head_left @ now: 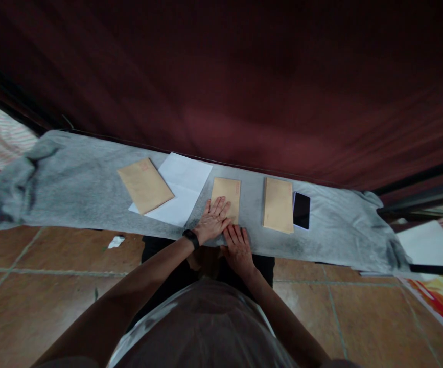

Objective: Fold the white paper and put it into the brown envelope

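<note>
Our left hand (212,224) lies flat on a tan rectangular paper envelope (227,187) pointing lengthwise away; our right hand (239,250), unclenched, meets its near end.

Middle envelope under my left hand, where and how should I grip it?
Probably pinch the middle envelope by its far right corner, thumb and fingers coming from the right: it lies flat with that corner uncovered, while your left hand covers part of its near half.
</note>
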The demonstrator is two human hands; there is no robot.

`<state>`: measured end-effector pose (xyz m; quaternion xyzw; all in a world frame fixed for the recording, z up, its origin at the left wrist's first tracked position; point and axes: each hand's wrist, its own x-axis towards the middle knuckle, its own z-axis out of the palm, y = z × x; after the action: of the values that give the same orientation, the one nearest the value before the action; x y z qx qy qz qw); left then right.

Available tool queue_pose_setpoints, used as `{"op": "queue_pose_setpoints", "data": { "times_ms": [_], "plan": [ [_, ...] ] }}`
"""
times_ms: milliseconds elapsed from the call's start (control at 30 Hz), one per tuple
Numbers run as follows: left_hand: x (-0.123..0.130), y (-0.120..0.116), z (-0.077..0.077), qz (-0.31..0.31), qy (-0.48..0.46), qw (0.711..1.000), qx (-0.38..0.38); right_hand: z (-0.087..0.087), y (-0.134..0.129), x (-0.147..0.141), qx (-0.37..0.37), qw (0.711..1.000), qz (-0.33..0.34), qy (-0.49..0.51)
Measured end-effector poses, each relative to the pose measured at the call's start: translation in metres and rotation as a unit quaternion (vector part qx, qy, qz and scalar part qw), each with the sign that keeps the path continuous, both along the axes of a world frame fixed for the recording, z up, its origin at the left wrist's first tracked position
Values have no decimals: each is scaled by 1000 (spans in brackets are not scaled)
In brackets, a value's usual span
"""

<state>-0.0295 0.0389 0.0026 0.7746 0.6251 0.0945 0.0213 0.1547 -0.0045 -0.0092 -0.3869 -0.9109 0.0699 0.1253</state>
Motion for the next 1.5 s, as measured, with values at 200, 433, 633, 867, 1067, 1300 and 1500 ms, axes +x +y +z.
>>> {"op": "queue_pose_setpoints", "data": {
  "times_ms": [200, 433, 633, 867, 1067, 1300, 1500],
  "plan": [
    [6, 20, 1, 33, 13, 999, -31, 0, 0, -1, 13, 1000, -4, -10],
    [7, 40, -3, 63, 9, 997, -37, 6, -1, -1, 16, 1000, -2, -4],
    [6, 54, -5, 92, 3, 995, -47, 7, -1, 0, 15, 1000, 4, -5],
    [6, 57, -5, 111, 5, 993, -42, 4, -1, -1, 15, 1000, 3, -2],
    [17, 65, 1, 99, 10, 994, -52, 2, -1, -1, 15, 1000, -2, -1],
    [22, 75, 1, 61, -13, 998, -33, 3, 0, 0, 9, 1000, -2, 0],
    [11, 64, -2, 25, -19, 998, -53, 4, 1, 0, 8, 1000, -4, 4]
  ]
}}
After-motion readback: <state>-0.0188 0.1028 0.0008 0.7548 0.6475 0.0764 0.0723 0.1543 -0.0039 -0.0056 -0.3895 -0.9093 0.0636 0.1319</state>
